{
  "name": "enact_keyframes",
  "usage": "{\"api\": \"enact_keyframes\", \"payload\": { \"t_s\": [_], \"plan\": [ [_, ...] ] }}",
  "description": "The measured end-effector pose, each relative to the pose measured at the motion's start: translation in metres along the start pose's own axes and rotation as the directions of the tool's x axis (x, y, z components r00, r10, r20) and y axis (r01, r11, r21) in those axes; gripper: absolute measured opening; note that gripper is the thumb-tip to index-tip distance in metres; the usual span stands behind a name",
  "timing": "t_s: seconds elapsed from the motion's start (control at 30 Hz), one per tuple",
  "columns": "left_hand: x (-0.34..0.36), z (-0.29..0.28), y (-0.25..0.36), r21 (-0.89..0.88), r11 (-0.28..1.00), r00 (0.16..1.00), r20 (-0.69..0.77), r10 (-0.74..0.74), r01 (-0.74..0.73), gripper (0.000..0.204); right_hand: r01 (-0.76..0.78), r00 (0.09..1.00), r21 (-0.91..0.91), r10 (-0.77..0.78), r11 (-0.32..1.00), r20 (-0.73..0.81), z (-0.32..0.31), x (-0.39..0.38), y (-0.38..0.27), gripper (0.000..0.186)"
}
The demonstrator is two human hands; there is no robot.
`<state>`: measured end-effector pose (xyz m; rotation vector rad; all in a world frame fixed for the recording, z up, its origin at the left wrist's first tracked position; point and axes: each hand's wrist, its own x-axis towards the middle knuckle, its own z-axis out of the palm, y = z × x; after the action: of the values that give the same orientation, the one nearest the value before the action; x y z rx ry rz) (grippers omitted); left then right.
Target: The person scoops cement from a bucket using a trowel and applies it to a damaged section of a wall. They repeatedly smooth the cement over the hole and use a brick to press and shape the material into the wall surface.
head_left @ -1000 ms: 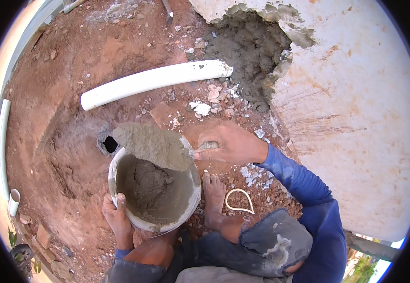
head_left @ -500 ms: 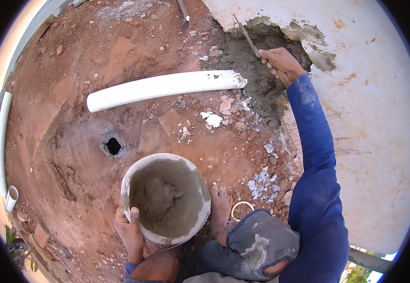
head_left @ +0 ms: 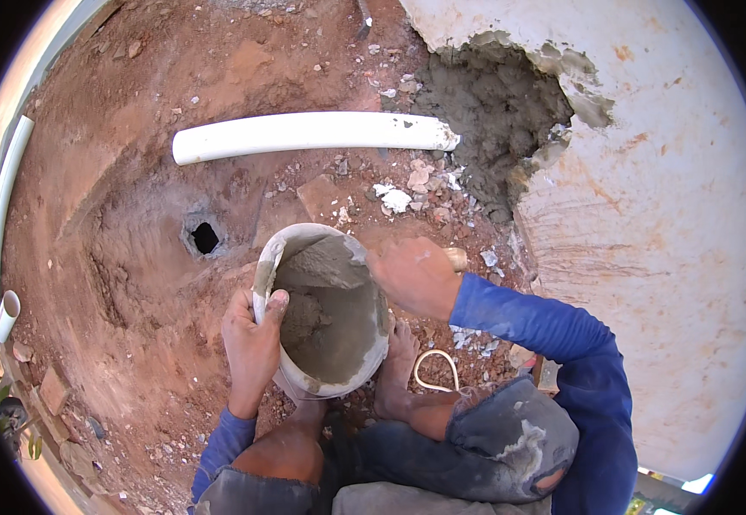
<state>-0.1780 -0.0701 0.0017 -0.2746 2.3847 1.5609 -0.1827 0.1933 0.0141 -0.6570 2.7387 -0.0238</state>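
Note:
My left hand (head_left: 251,336) grips the left rim of a pale bucket (head_left: 339,386), which holds grey wet mortar (head_left: 304,318) and is tipped a little. My right hand (head_left: 412,273) is closed on a trowel, whose wooden handle (head_left: 454,260) pokes out past my knuckles; its blade reaches into the top of the bucket, carrying or covered by mortar. Beyond them, grey mortar (head_left: 493,112) fills a ragged broken area along the edge of a white wall surface (head_left: 639,215).
A white pipe (head_left: 304,134) lies across the reddish dirt (head_left: 115,215), near a small dark hole (head_left: 205,238). More pipes (head_left: 8,206) lie at the left edge. Rubble (head_left: 396,201), a cream loop (head_left: 431,371) and my bare foot (head_left: 394,369) are near the bucket.
Half a second ago my right hand held the trowel up at the mortar patch; it has come back down to the bucket. The bucket has risen slightly and tilted.

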Motion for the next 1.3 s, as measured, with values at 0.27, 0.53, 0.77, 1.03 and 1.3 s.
{"api": "enact_keyframes", "payload": {
  "t_s": [0.27,0.53,0.77,1.03,1.3],
  "plan": [
    [0.008,-0.003,-0.021,-0.058,0.998,1.0,0.001,-0.012,0.012,0.026,0.172,0.984,-0.176,-0.177,0.969,-0.011,0.05,-0.049,-0.062,0.022],
    [-0.001,0.013,0.006,-0.013,0.998,0.998,0.023,0.056,-0.056,0.026,-0.045,0.998,-0.208,0.033,0.977,-0.062,0.063,-0.019,-0.046,0.02],
    [-0.004,0.01,-0.016,-0.021,0.998,0.997,-0.035,0.066,-0.067,0.027,-0.022,0.996,0.251,0.0,0.968,0.085,0.049,-0.052,-0.077,0.013],
    [-0.006,0.01,-0.012,-0.026,0.995,0.995,-0.041,0.096,-0.097,0.027,-0.096,0.986,0.523,0.011,0.847,0.164,0.038,-0.063,-0.058,0.016],
    [0.002,0.001,-0.028,-0.123,0.992,1.0,-0.026,-0.017,0.013,0.029,-0.105,0.994,0.468,0.112,0.878,0.011,0.062,-0.089,-0.051,0.029]
  ]
}}
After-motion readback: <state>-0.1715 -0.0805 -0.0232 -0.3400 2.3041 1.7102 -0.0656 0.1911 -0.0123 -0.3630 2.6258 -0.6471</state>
